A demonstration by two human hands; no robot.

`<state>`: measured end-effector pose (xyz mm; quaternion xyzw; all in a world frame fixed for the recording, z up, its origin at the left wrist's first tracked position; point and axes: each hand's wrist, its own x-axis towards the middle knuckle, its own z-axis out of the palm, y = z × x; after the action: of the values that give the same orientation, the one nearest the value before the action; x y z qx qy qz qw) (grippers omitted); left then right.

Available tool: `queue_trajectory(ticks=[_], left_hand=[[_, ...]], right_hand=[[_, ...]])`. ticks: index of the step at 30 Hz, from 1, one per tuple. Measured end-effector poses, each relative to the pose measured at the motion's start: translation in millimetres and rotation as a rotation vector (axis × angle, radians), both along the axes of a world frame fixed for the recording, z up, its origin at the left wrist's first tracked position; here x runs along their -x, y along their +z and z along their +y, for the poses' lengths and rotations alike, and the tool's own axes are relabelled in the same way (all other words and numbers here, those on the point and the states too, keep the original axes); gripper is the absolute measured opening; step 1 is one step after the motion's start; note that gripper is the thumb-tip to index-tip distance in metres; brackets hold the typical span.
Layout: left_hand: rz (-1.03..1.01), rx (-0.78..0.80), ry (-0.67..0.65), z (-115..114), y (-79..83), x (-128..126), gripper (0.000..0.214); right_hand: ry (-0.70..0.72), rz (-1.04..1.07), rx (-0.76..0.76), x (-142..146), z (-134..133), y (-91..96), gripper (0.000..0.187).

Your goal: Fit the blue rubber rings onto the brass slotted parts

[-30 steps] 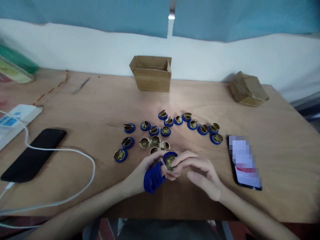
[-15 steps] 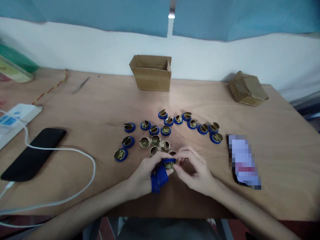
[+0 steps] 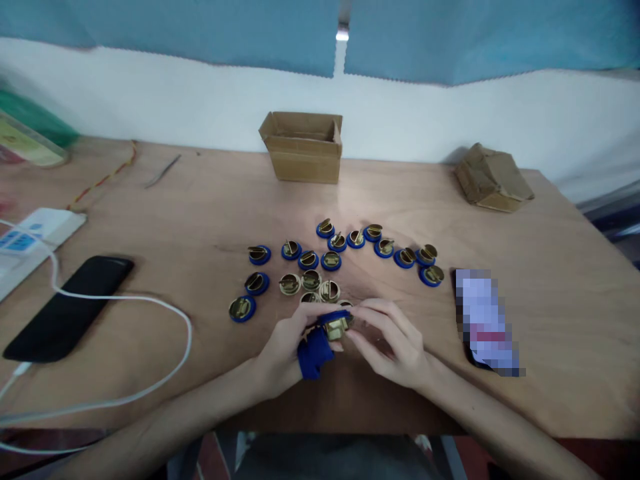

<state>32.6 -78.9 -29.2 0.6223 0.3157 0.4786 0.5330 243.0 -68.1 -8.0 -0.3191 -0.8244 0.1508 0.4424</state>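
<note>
Both hands meet near the table's front edge around one small brass disc with a blue ring (image 3: 337, 325). My left hand (image 3: 290, 347) pinches it from the left and has several blue rings (image 3: 313, 353) stacked on a finger. From the right, the fingers of my right hand (image 3: 390, 340) close on the same disc. Just beyond the hands lie several bare brass discs (image 3: 310, 283). Farther back, brass discs with blue rings (image 3: 380, 247) spread in an arc across the wooden table (image 3: 200, 220).
An open cardboard box (image 3: 303, 147) stands at the back centre, a crumpled one (image 3: 493, 177) at the back right. A lit phone (image 3: 485, 320) lies right of the hands. At left are a black phone (image 3: 67, 307), a white cable (image 3: 125, 300) and a power strip (image 3: 30, 237).
My right hand moved left and closed onto the disc held by the left hand. The disc, first tilted up toward the camera, now lies flatter between both hands. The stacked rings shifted slightly.
</note>
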Motion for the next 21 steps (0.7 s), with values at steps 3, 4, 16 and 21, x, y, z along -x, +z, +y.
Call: queue_trajectory(ticks=[3, 4, 16, 21], left_hand=[[-0.133, 0.042, -0.042, -4, -6.2, -3, 0.054], [-0.166, 0.046, -0.058, -5, -8.5, -3, 0.055], [-0.172, -0.240, -0.082, -5, -17.8, -5, 0.060], [-0.103, -0.161, -0.006, -8, -18.4, -8, 0.051]], right_hand=[[-0.009, 0.011, -0.002, 2, -2, -0.2, 0.035], [-0.015, 0.013, -0.006, 3, -3, 0.0, 0.034], [-0.109, -0.010, -0.112, 7, -14, -5.4, 0.037], [-0.111, 0.013, -0.056, 10, -14, -7.5, 0.040]])
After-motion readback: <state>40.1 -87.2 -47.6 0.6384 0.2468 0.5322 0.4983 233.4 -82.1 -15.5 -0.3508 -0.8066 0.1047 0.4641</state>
